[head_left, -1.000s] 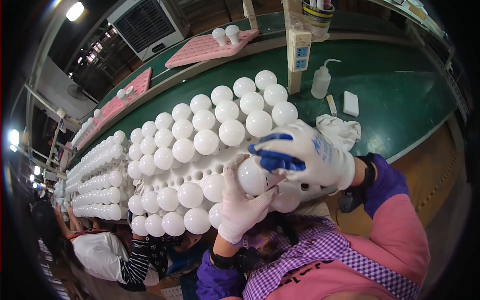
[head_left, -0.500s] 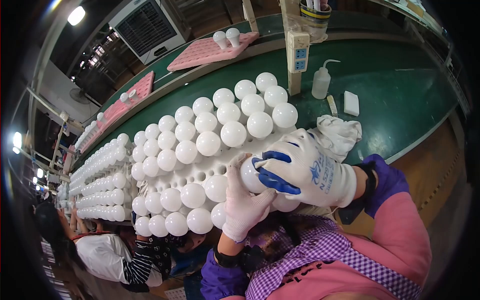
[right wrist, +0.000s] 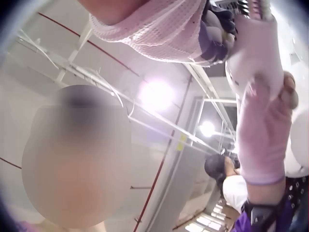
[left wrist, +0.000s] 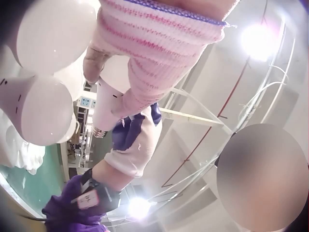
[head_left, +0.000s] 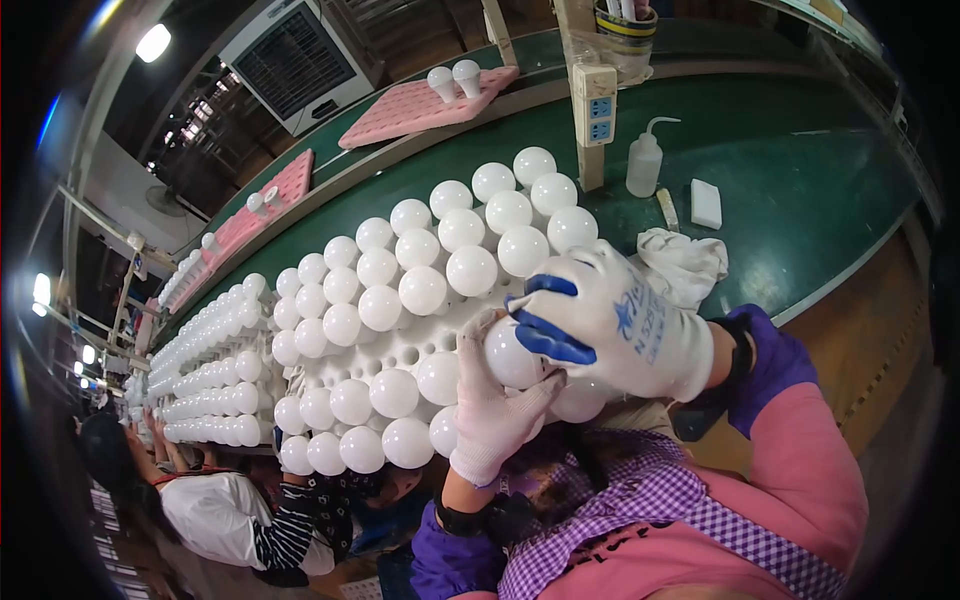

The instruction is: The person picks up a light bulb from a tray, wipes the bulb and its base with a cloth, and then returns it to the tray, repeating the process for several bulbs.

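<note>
My left hand (head_left: 492,415), in a white glove with bare fingertips, grips a white light bulb (head_left: 510,357) by its body from below. My right hand (head_left: 630,325), gloved in white with blue-coated fingers, curls over the same bulb from the other side. In the right wrist view those blue fingers (right wrist: 218,36) lie against the bulb's neck, close to its screw base (right wrist: 252,8). From the left wrist view, the bulb's neck (left wrist: 105,107) slants down toward the right hand. Under and around both hands is a white holed tray (head_left: 405,345) bearing rows of round bulbs (head_left: 422,290).
More bulb trays stretch left beside a seated person (head_left: 215,515). On the green bench (head_left: 800,200) are a squeeze bottle (head_left: 644,163), a white block (head_left: 706,204) and a crumpled cloth (head_left: 682,265). A post carries a socket box (head_left: 596,105); pink trays (head_left: 415,108) stand behind.
My right hand has come down from above the bulb, and its spread fingers have closed in on it. The left hand keeps its hold; the view has shifted slightly.
</note>
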Action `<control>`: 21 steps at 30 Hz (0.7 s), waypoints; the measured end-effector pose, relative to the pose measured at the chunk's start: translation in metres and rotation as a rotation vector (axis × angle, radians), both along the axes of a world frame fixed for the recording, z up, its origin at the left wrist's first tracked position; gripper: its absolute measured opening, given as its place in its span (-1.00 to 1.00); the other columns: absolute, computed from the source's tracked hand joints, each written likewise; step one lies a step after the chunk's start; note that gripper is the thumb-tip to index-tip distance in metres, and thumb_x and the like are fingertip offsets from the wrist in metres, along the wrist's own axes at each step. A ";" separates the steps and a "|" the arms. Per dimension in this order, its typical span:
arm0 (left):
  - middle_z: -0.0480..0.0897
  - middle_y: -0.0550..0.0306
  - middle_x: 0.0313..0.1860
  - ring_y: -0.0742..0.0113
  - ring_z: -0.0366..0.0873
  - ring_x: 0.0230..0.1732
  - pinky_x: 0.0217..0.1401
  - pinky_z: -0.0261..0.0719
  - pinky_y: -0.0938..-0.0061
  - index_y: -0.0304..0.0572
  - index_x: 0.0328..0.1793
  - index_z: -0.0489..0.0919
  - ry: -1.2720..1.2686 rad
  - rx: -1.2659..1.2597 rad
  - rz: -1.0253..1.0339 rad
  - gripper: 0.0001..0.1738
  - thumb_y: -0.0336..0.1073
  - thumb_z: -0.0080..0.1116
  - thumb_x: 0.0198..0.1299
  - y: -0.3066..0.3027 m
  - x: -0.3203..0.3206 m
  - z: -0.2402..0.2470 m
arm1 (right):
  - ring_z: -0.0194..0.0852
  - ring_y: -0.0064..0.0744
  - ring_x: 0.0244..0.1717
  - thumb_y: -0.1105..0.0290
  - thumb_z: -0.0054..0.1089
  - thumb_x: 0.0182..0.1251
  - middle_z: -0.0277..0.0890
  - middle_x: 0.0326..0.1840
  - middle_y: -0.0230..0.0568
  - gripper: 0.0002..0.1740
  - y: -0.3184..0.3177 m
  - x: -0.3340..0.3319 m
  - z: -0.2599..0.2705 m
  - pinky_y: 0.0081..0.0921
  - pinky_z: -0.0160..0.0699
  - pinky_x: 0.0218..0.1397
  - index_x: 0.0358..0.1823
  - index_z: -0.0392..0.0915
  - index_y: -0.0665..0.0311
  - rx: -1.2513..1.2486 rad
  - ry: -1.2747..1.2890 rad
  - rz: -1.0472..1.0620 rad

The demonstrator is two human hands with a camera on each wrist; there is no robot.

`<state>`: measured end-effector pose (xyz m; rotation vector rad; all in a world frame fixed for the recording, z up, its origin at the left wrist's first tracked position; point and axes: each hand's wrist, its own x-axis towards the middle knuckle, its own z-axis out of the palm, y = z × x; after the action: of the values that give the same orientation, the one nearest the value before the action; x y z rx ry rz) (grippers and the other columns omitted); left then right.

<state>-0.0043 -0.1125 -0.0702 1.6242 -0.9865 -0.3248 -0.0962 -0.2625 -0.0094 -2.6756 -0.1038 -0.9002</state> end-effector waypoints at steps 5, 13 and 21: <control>0.32 -0.02 0.19 0.18 0.40 0.20 0.22 0.50 0.34 -0.29 0.38 0.13 0.377 -0.165 -0.120 0.01 -0.49 0.49 -0.22 0.005 -0.004 0.008 | 0.53 -0.08 -0.28 0.29 0.41 0.03 0.55 -0.27 -0.10 -0.68 -0.038 0.023 -0.002 -0.31 0.49 -0.19 -0.19 0.64 0.26 0.457 0.082 -0.002; 0.39 -0.01 0.17 0.14 0.53 0.06 -0.06 0.66 0.36 -0.13 0.41 0.12 0.676 -0.280 -0.093 0.03 -0.57 0.44 -0.25 0.008 0.006 0.008 | 0.54 -0.46 -0.10 0.46 0.35 0.13 0.57 -0.14 -0.21 -0.72 -0.038 0.008 0.008 -0.54 0.46 0.03 -0.11 0.63 0.38 0.807 -0.041 0.026; 0.47 -0.09 0.08 0.09 0.61 -0.12 -0.25 0.67 0.47 -0.23 0.39 0.16 0.941 -0.398 -0.244 -0.13 -0.37 0.39 -0.05 0.015 0.022 -0.005 | 0.55 -0.40 -0.17 0.44 0.34 0.10 0.55 -0.19 -0.20 -0.71 -0.085 0.013 -0.021 -0.52 0.48 -0.04 -0.14 0.60 0.36 0.779 -0.036 -0.149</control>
<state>0.0175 -0.0978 -0.0751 0.8145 -0.4602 -0.8951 -0.0829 -0.3471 -0.0308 -1.9541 0.3687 -0.8110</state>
